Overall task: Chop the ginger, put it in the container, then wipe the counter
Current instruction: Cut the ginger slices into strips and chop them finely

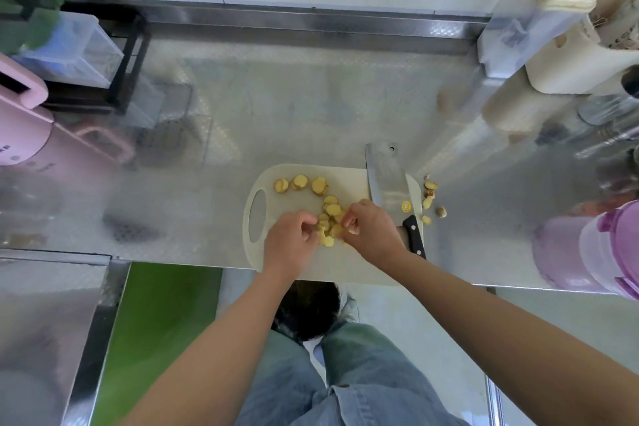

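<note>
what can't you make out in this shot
- Head view: curled fingers of the left hand and right hand cover part of the ginger slices, so no count.
- The right hand hides part of the cleaver near its handle.
- The purple container is cut off by the right edge; its contents are unseen.
- The pink appliance at left is blurred; its markings are unreadable.

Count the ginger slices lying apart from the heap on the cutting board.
3 ginger slices, in a row along the cutting board's far edge: left, middle, right. The heap at the left hand and right hand may hide more.
</note>
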`<action>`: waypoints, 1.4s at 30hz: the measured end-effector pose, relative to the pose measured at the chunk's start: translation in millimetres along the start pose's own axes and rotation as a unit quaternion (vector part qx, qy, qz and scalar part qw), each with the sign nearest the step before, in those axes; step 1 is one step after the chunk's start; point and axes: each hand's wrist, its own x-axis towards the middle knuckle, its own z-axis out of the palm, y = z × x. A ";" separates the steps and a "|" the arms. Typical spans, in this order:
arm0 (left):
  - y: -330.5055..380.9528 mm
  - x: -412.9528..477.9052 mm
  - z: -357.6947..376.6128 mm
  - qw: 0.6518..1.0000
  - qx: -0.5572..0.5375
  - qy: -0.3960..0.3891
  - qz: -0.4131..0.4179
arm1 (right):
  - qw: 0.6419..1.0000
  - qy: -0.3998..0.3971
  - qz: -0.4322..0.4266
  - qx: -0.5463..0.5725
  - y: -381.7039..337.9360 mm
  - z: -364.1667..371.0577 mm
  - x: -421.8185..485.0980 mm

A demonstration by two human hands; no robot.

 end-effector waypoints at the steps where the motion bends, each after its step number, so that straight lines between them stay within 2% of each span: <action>1: -0.5 -1.1 1.0 1.000 -0.002 0.000 -0.002 | 1.000 -0.006 -0.012 -0.005 0.8 0.0 -0.6; 5: -1.3 -4.7 1.1 1.000 -0.001 -0.007 -0.005 | 0.999 0.025 -0.022 0.033 3.6 -2.4 -3.2; 10: -7.1 -6.3 -5.6 0.999 0.008 -0.031 0.014 | 0.975 0.061 0.084 0.195 1.2 -11.9 -1.2; 12: -9.5 -4.9 -9.1 0.998 0.010 -0.045 0.035 | 0.968 0.060 0.107 0.217 0.6 -14.4 -1.8; 17: -12.5 -0.2 -17.6 0.994 0.012 -0.083 0.067 | 0.985 0.047 0.133 0.101 -7.1 1.7 -11.3; 20: -16.7 3.7 -21.7 0.991 0.015 -0.105 0.084 | 0.987 0.079 0.135 0.026 -16.3 11.8 -14.7; 23: -20.3 8.1 -26.3 0.988 0.023 -0.120 0.098 | 0.977 0.153 0.131 0.065 -22.9 12.8 -15.5; 26: -21.6 12.4 -30.9 0.990 0.029 -0.095 0.104 | 0.959 0.203 0.140 0.142 -27.3 2.5 -9.9; 30: -13.8 24.3 -36.6 0.994 0.024 -0.028 0.101 | 0.962 0.168 0.174 0.127 -27.7 -11.0 11.0; 34: 0.4 39.3 -40.2 0.994 0.043 0.023 0.097 | 0.970 0.144 0.157 0.121 -27.8 -11.5 36.7; 38: 13.2 47.8 -39.8 0.991 0.080 0.027 0.104 | 0.975 0.142 0.140 0.104 -24.4 -13.8 56.1; 42: 22.3 57.2 -35.4 0.986 0.127 0.018 0.109 | 0.985 0.124 0.117 0.010 -16.5 -14.9 65.4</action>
